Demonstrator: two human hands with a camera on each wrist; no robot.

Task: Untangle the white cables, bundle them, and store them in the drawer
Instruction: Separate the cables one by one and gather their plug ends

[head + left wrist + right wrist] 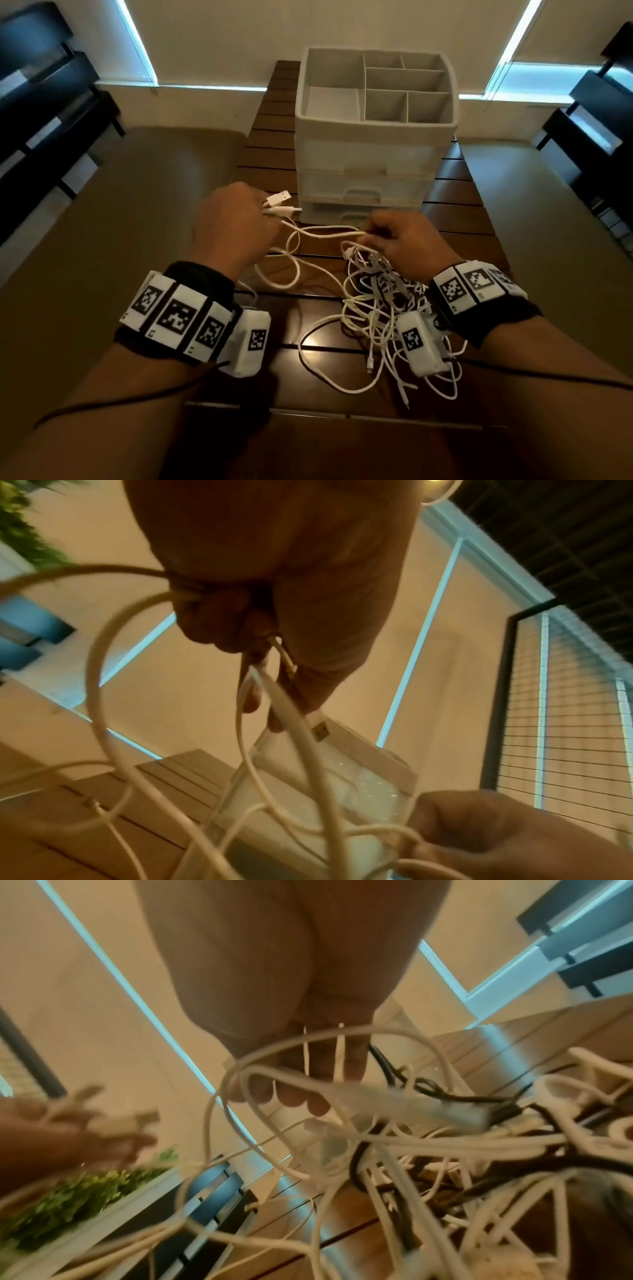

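Observation:
A tangle of white cables (pixel 380 308) lies on the dark slatted table (pixel 329 425), under and in front of my right wrist. My left hand (pixel 236 222) grips several cable ends; their USB plugs (pixel 282 205) stick out toward the drawer unit. In the left wrist view the left hand (pixel 267 647) curls round those cables, with a plug (pixel 320 730) showing. My right hand (pixel 394 236) pinches a cable strand (pixel 329 235) that runs across to the left hand. In the right wrist view its fingers (pixel 308 1074) hold strands above the tangle of white cables (pixel 428 1150).
A white drawer unit (pixel 373 154) with a divided top tray stands at the table's far middle; its drawers (pixel 363 192) look closed. Beige cushioned seats (pixel 120 222) flank the table. Dark shelving (pixel 41 113) stands at both sides.

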